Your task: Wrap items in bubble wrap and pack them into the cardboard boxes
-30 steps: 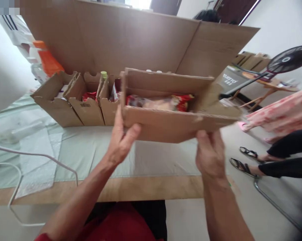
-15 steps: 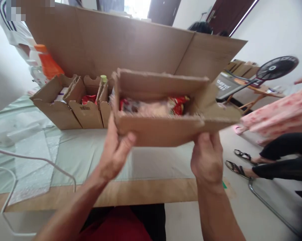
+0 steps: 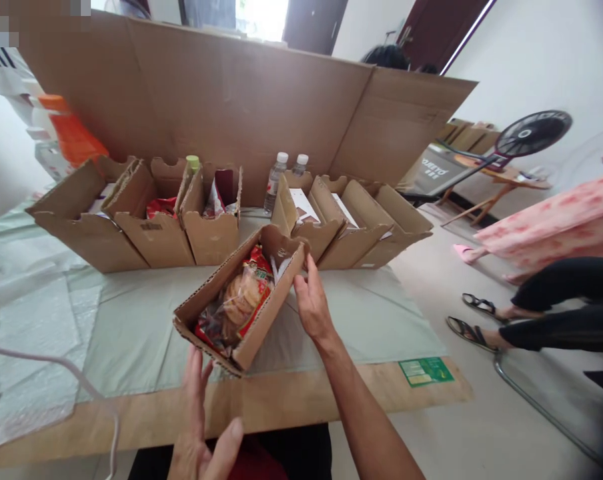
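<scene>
A long open cardboard box (image 3: 264, 319) lies at an angle on the green mat (image 3: 141, 320), with a red packet of biscuits (image 3: 236, 303) inside. My right hand (image 3: 312, 308) is at the box's far right end, fingers apart, its thumb touching the end flap. My left hand (image 3: 201, 433) is palm-up below the box's near corner, and its fingertips reach the corner. Neither hand grips the box.
Three open boxes (image 3: 156, 240) stand in a row at the back left, three more (image 3: 351, 240) at the back right, with two water bottles (image 3: 274, 180) between. A tall cardboard sheet (image 3: 231, 100) stands behind. A white cable (image 3: 56, 367) lies left. A seated person's legs (image 3: 556, 320) and a fan (image 3: 531, 133) are at right.
The box was held up in both hands; now it rests on the mat, turned diagonal. Both hands have let go, and the left has dropped toward me.
</scene>
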